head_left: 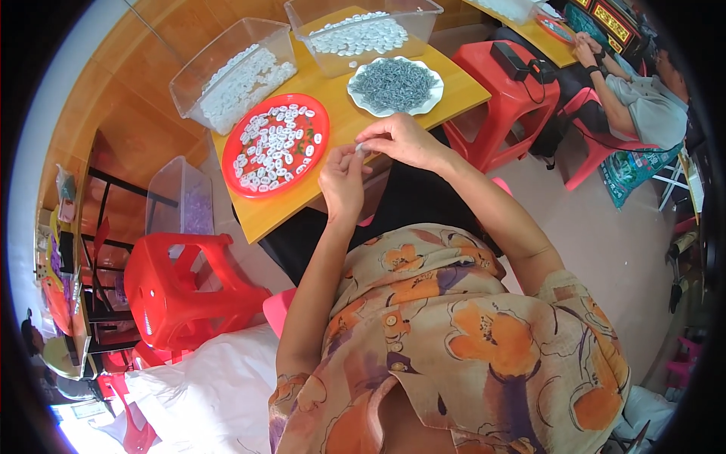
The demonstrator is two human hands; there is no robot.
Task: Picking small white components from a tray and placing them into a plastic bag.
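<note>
My left hand (344, 180) and my right hand (406, 141) meet in front of the table's near edge, fingertips pinched together. Between them is a small whitish piece (361, 148), mostly covered by the fingers, so its kind cannot be made out. Just left of my hands, a round red tray (324, 121) holds many small white oval pieces (274, 147) with dark marks. Beyond my right hand stands a white scalloped plate (437, 94) heaped with small grey-blue translucent pieces (395, 85).
Two clear plastic bins (185, 79) (427, 19) with white pieces stand on the yellow table (461, 85). Red stools (178, 291) (514, 102) flank me, the right one bearing a black box (509, 60). Another person (646, 106) sits at a far-right table.
</note>
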